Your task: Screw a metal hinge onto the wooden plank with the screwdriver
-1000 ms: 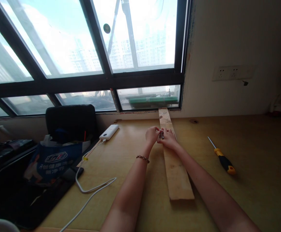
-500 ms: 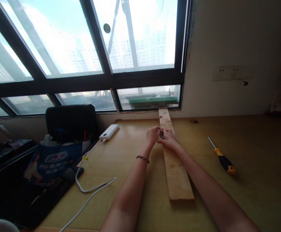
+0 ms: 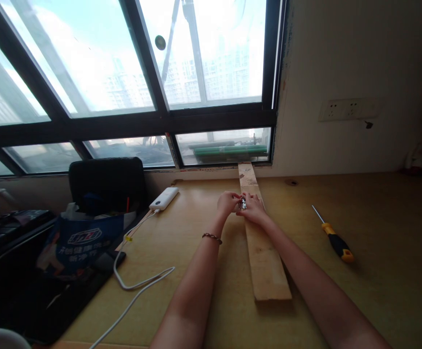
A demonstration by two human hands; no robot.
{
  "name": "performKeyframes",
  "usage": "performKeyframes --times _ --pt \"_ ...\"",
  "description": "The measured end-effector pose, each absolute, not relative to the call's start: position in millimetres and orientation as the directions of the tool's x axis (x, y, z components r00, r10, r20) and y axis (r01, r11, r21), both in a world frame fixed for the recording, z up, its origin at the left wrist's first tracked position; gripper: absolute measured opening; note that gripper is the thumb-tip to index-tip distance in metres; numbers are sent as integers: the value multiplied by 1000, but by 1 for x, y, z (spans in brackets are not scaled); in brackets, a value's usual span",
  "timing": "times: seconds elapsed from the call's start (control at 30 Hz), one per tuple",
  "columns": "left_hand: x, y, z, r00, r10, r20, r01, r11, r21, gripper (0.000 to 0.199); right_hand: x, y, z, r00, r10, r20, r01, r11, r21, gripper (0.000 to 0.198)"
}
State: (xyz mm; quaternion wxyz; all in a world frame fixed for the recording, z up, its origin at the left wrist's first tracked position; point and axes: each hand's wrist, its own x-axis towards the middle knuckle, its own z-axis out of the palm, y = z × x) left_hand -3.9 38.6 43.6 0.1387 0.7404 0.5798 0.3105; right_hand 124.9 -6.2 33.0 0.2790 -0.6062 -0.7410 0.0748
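Observation:
A long wooden board [image 3: 267, 271] lies on the table, running from near me back to the window sill. On its far half sits a small shiny metal fitting [image 3: 243, 203], partly covered by fingers, too small to name. My left hand [image 3: 227, 202] is closed, thumb and fingertips pinching at the fitting's left side. Resting on the board, my right hand [image 3: 253, 209] is closed against the fitting's right side. A screwdriver [image 3: 336, 241] with a yellow and black handle lies on the table to the right, apart from both hands.
A white power bank [image 3: 164, 198] with a white cable [image 3: 143, 281] lies on the table's left. Beyond the left edge stands a black chair [image 3: 106, 182] holding a blue bag [image 3: 83, 242]. The window [image 3: 218, 111] and a wall with sockets [image 3: 351, 109] bound the back.
My left hand has shifted slightly left. The metal fitting now shows a brighter, silvery face between the fingers. My right hand and the board stay in place.

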Motion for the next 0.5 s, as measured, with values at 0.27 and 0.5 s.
performKeyframes --times 0.27,0.5 --pt "1 38 46 116 930 348 535 -354 767 19 125 -5 32 -108 941 321 855 253 -452 77" --pt "-29 49 65 -94 994 54 275 -26 961 24 126 -6 31 -123 924 363 836 294 -463 63"
